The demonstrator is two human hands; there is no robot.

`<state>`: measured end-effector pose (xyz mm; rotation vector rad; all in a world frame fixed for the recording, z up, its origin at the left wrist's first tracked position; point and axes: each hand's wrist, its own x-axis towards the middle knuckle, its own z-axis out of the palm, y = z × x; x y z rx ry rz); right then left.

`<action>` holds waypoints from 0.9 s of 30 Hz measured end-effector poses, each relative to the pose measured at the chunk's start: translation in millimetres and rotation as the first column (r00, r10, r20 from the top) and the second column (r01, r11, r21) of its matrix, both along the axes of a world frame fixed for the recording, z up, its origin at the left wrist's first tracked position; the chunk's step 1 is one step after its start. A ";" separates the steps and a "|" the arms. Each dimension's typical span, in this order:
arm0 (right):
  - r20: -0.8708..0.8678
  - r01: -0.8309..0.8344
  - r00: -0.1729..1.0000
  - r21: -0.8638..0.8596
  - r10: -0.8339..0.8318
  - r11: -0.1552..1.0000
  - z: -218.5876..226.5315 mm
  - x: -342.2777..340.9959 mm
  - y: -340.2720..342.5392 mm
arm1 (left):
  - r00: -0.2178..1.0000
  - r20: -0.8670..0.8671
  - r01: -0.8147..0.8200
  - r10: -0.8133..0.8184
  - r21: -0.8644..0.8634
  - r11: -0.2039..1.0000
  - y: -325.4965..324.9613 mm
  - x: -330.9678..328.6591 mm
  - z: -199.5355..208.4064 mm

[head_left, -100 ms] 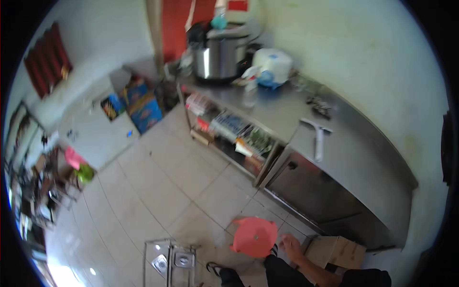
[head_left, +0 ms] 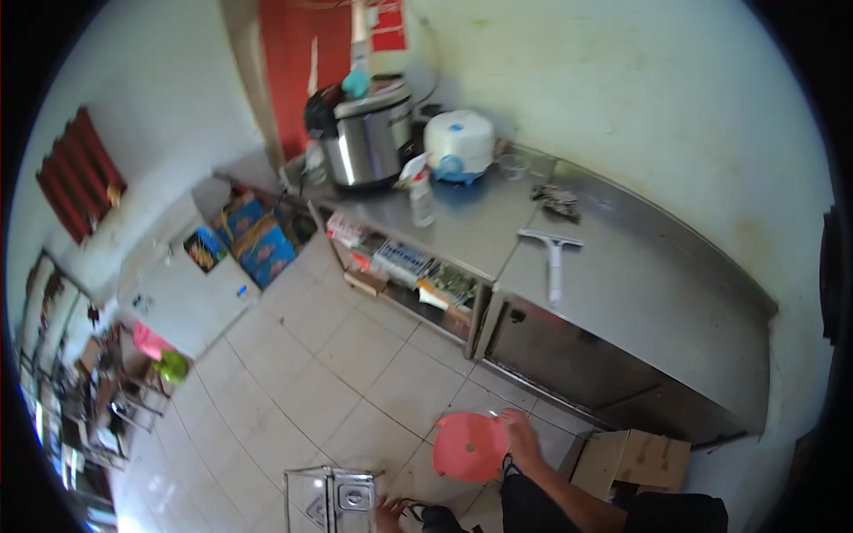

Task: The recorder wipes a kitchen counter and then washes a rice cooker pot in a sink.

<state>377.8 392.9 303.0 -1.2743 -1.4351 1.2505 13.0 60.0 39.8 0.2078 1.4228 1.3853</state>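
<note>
You wear a black sleeve [head_left: 680, 513], dark trousers [head_left: 531, 508] and dark strapped footwear [head_left: 415, 510]; your right hand [head_left: 522, 436] is bare.

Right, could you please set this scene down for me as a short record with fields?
Right hand: at the right edge of the pink stool; the hand may be touching it, contact unclear
Left hand: at the lower edge of the view, beside the metal rack; grip unclear
Floor: stool, rack, cardboard box right of the right forearm
Counter, near end: squeegee
Counter, far end: steel cooker, white tub, spray bottle
Under counter: shelf goods, partly blurred
</note>
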 end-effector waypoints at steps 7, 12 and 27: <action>-0.169 -0.039 0.985 -0.097 0.022 0.995 0.2 22.7 -55.3 | 0.795 -0.361 0.489 -0.487 -0.094 0.867 267.1 297.0 274.8; -0.108 0.326 0.940 0.012 -0.323 0.945 70.6 156.0 -1.1 | 0.938 0.224 0.258 -0.262 0.048 0.965 316.3 323.8 307.6; 0.008 0.598 0.801 -0.061 -0.599 0.799 36.8 302.3 -122.6 | 0.390 0.099 0.919 -0.915 -0.099 0.381 296.5 450.4 311.4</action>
